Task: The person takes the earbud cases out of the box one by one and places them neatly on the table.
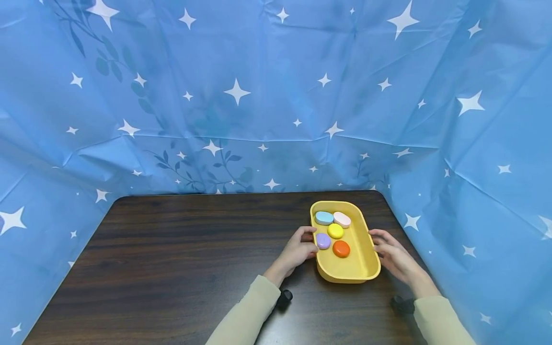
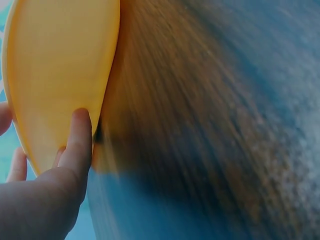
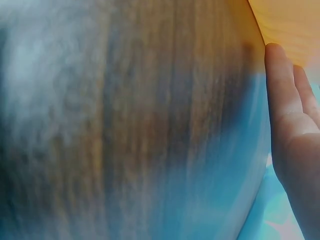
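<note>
A yellow rectangular tray with rounded corners is at the right part of the table. In it lie smooth rounded pieces: a light blue oval, a pale pink oval, a yellow round, a purple one and an orange-red one. My left hand holds the tray's left side, its thumb against the outer wall and fingers by the rim. On the opposite side my right hand holds the wall, thumb on the outside.
The dark wood-grain table extends widely to the left. Behind it and along both sides hangs a blue curtain with white stars. The tray is near the table's right edge.
</note>
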